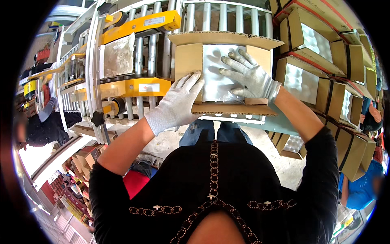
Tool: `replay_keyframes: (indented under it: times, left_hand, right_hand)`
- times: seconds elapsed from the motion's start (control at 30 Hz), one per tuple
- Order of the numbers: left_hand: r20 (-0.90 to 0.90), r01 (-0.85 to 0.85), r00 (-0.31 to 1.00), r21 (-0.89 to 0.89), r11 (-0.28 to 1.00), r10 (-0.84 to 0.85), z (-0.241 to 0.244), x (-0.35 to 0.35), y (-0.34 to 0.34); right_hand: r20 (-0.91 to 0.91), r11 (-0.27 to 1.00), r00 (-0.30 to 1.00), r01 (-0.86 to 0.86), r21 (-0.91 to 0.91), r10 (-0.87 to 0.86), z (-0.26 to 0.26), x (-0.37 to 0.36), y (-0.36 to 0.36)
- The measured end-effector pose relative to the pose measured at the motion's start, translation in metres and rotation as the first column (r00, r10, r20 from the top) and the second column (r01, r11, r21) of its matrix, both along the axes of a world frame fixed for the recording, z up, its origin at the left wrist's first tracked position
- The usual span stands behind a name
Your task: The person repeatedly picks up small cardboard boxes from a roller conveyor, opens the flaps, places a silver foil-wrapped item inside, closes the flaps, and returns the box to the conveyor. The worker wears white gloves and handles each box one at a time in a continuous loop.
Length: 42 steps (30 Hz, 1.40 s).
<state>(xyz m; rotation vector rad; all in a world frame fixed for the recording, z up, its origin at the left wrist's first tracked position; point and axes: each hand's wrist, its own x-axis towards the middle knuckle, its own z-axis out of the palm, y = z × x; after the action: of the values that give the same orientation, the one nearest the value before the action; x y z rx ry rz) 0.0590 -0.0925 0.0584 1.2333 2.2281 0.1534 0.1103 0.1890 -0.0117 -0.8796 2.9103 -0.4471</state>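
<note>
An open cardboard box (188,59) sits on the roller conveyor in front of me, its long flaps folded outward. Inside, a shiny silver sheet with rounded bumps (213,82) shows between the two short flaps. My right hand (248,74), in a pale knit glove with dirty fingertips, lies flat on that sheet with fingers spread. My left hand (179,100), gloved alike, rests over the near left corner. Its fingers touch the left short flap, while the thumb is beside the near long flap (234,109); whether it grips the cardboard I cannot tell.
To the left, a taping machine with yellow side guides (134,87) straddles the conveyor rollers (223,18). Stacked open boxes (300,80) with similar silver contents line the right. A person in black (45,128) is at far left; a person in blue (362,186) is at far right.
</note>
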Motion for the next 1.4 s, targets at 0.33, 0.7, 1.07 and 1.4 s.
replay_keyframes:
  times: [0.33, 0.7, 1.07, 1.4]
  left_hand:
    - [-0.087, -0.181, 0.974, 0.239, 0.954, 0.207, 0.027, -0.044, -0.035]
    - [0.241, -0.474, 0.88, 0.399, 0.785, 0.409, 0.006, -0.033, -0.063]
    - [0.08, -0.199, 0.98, 0.428, 0.881, 0.183, -0.012, -0.017, -0.018]
    - [0.196, 0.115, 0.976, -0.115, 0.987, -0.091, 0.003, -0.014, -0.007]
  right_hand:
    - [0.577, 0.899, 0.817, -0.235, 0.369, -0.023, 0.068, -0.015, -0.038]
    - [0.308, 0.952, 0.948, -0.018, 0.307, -0.081, 0.028, -0.043, -0.109]
    - [0.175, 0.975, 0.977, 0.085, 0.204, -0.122, -0.018, -0.046, -0.101]
    - [0.139, 0.657, 0.767, 0.615, -0.437, -0.626, 0.064, 0.075, 0.061]
